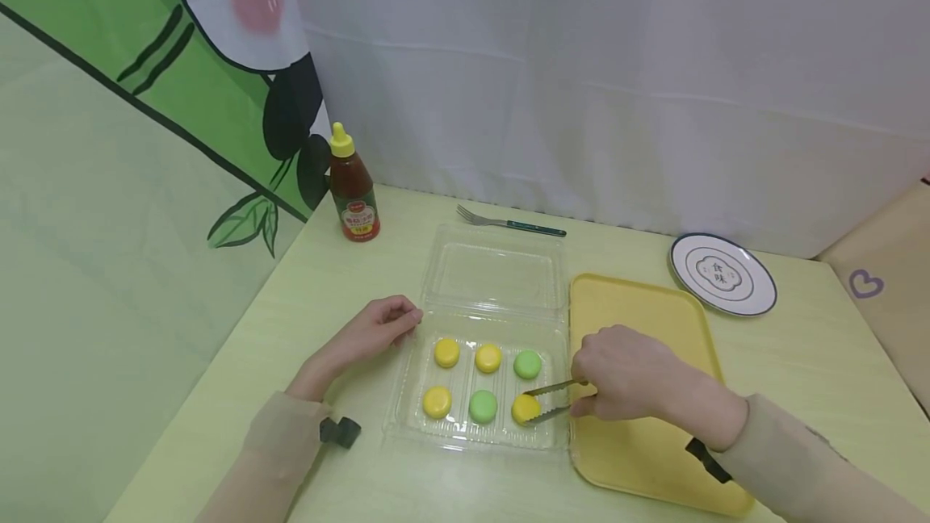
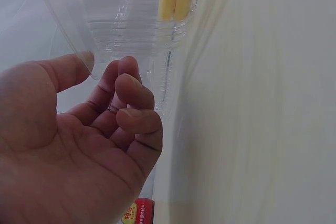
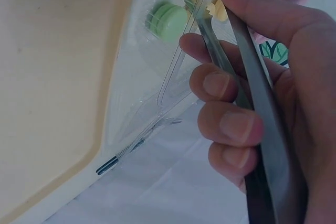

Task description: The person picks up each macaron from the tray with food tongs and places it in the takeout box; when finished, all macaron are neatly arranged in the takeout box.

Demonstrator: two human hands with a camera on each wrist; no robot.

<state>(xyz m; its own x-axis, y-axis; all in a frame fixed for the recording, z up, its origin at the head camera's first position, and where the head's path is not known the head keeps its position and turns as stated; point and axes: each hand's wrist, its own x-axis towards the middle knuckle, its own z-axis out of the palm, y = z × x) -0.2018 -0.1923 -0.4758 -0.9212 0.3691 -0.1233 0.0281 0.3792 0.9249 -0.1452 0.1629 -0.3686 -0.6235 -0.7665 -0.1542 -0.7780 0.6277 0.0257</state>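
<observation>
My right hand (image 1: 628, 374) grips metal tongs (image 3: 262, 103), thumb on one arm and fingers curled round the other. Their serrated tips lie on either side of a yellow macaron (image 1: 525, 409) in the front right of a clear plastic container (image 1: 475, 449). Behind it sits a green macaron (image 1: 527, 364); another green macaron (image 1: 483, 407) is at front middle. Yellow macarons (image 1: 446, 353) fill the other places. At the container's left edge, near the hinge, is my left hand (image 1: 381, 325), fingers loosely bent. Its thumb tip overlaps the plastic rim in the left wrist view.
The container's lid (image 1: 497, 269) lies open toward the back. A yellow tray (image 1: 647, 466) adjoins the container on the right, under my right hand. Behind are a fork (image 1: 512, 223), a sauce bottle (image 1: 354, 196) at left and a white plate (image 1: 722, 274) at right.
</observation>
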